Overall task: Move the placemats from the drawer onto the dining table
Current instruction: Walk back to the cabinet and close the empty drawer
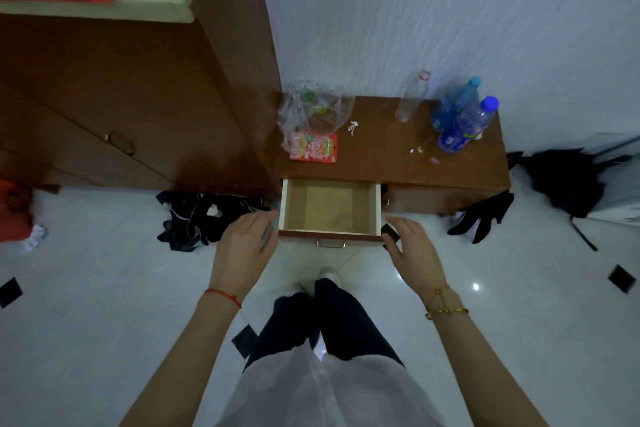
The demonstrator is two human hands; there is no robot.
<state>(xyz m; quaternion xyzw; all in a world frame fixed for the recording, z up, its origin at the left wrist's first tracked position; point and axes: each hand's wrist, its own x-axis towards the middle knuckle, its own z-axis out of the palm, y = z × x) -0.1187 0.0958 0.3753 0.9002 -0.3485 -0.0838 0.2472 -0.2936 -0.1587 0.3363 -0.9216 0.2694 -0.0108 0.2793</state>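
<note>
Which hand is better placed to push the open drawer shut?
The right hand, marginally: its thumb sits at the end of the drawer front, level with the handle. The left hand has its fingers by the side wall. Close call.

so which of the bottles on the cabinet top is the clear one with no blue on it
The leftmost bottle, clear with a pale pinkish cap. The two bottles to its right have blue caps and labels.

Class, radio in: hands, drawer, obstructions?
Left hand and right hand open, flanking the pulled-out wooden drawer. Drawer shows bare; no placemats visible. Nothing blocking.
</note>
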